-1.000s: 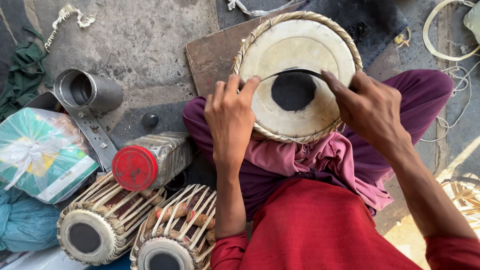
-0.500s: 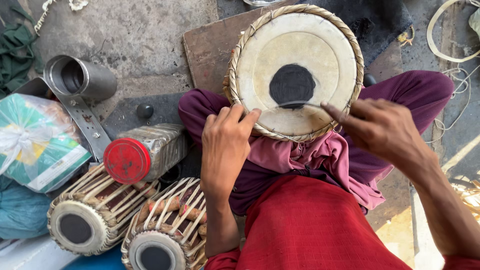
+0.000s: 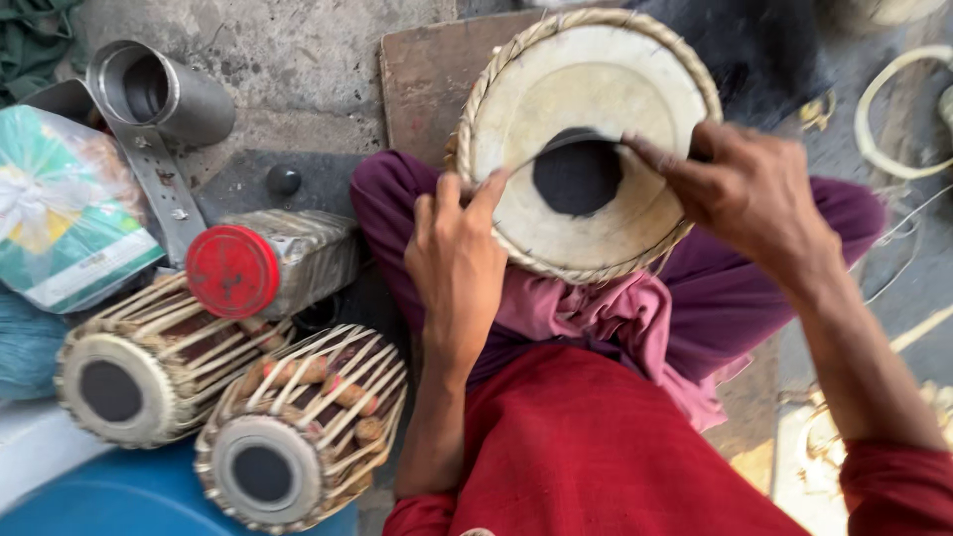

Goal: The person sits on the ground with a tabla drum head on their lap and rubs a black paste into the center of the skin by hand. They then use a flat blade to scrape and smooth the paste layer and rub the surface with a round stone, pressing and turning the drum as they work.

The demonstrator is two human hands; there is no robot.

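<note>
A thin strip (image 3: 566,147) is held taut between left hand (image 3: 457,263) and right hand (image 3: 754,194) across the drumhead (image 3: 596,228); steady tension seems needed next.

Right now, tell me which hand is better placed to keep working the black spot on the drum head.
Probably the right hand: its fingers hold a thin tool over the black spot. The left hand grips the drum head at its rim, steadying it.

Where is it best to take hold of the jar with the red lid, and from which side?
Grip the jar around its clear body behind the red lid, from above. It lies on its side, lid toward the camera, drums close below it.
</note>
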